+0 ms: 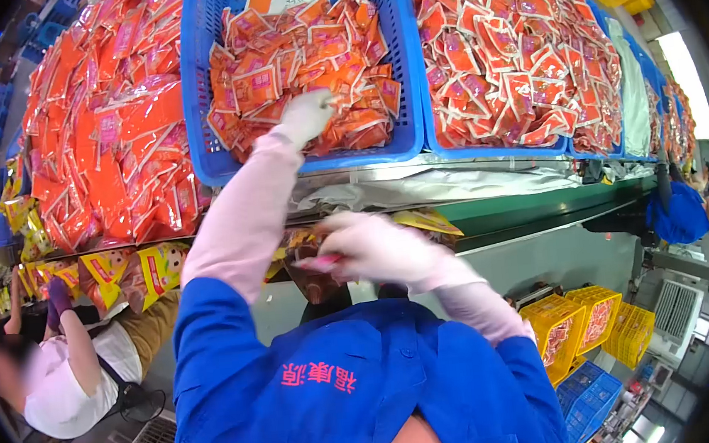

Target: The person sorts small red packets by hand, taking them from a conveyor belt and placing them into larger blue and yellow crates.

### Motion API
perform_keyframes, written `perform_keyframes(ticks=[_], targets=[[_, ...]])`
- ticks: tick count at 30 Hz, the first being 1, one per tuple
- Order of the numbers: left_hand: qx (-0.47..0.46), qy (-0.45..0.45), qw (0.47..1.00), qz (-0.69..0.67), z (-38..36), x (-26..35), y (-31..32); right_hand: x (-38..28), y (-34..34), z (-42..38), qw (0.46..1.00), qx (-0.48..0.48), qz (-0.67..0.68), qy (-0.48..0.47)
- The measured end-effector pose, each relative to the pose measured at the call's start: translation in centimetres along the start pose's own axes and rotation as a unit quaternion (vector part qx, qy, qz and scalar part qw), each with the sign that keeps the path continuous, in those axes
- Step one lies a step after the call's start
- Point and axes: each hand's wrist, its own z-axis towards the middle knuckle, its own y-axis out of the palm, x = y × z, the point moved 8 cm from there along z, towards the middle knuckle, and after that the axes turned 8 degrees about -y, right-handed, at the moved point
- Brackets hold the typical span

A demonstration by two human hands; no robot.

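Observation:
My left hand [306,117], in a white glove and pale pink sleeve, reaches into a blue crate [196,109] and its fingers curl down onto the orange snack packets [276,69] heaped inside. Closer to my chest, my gloved right hand [373,247] grips the top of a dark brownish bag [316,281], with something small and pink at the fingertips. A yellow packet [428,220] lies just behind that hand. My blue work jacket [343,397] fills the bottom of the view.
A second blue crate [423,91] of red-orange packets stands to the right, and loose orange packets [106,133] are piled at left. A green belt [553,202] runs below the crates. One person in white [75,368] works at lower left, another in blue [680,212] at right. Yellow crates [583,320] sit at lower right.

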Motion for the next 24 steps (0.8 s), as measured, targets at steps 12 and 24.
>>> perform_keyframes(ticks=[12,24], targets=[[-0.242,-0.068,0.935,0.251,-31.3,-10.0,11.2,2.1,12.6,6.3,0.971,-0.180,-0.154,-0.035],[-0.081,0.068,0.994,0.041,-15.9,6.1,-9.6,28.8,-16.1,-3.4,0.864,0.201,-0.328,0.325]])
